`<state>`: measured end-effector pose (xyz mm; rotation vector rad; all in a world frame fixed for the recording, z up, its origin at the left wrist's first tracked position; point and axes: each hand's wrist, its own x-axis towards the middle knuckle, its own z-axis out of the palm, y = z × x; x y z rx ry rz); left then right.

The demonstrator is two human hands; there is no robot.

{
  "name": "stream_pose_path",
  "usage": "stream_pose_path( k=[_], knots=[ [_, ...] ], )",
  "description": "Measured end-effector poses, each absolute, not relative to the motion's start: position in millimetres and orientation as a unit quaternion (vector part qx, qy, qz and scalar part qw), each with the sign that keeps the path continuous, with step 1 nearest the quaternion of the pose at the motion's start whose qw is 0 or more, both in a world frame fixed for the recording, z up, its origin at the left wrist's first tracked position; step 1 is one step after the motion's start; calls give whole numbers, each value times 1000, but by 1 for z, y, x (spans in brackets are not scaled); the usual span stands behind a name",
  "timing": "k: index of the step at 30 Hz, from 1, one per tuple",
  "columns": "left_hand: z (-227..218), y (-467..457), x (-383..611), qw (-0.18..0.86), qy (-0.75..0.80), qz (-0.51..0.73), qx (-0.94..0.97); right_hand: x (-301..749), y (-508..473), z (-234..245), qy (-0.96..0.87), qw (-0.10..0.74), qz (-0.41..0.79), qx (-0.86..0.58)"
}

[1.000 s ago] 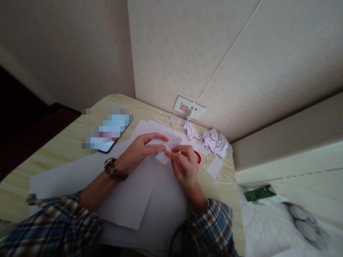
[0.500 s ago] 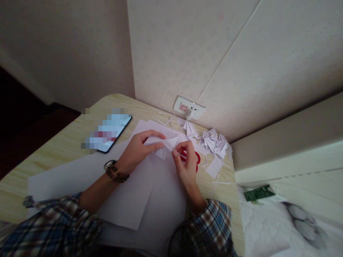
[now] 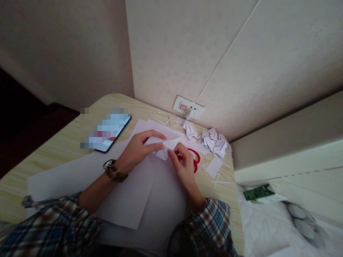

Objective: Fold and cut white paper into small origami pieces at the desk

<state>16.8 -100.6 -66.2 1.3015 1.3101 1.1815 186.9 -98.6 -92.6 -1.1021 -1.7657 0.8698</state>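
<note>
Between my hands is a partly folded piece of white paper, held above larger white sheets. My left hand grips its left side, thumb below and forefinger along the top. On its right edge, my right hand pinches a corner between thumb and fingers. Red-handled scissors lie just behind my right hand, their blades hidden. White paper sheets spread beneath both forearms.
A phone lies lit at the left of the wooden table. Several folded paper pieces are heaped at the back right, among paper strips and a small paper rectangle. A wall socket is behind.
My right hand has shifted slightly down and its thumb has moved left along the folded paper's edge. More of the scissors' red handles shows. My left hand keeps its grip.
</note>
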Motion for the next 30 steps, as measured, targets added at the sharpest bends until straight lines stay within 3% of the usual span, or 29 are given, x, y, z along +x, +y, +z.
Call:
stream_pose_path(
  k=[30],
  knots=[
    [-65, -101, 16, 457, 523, 447, 565, 189, -99, -90, -681, 433, 376, -455]
  ],
)
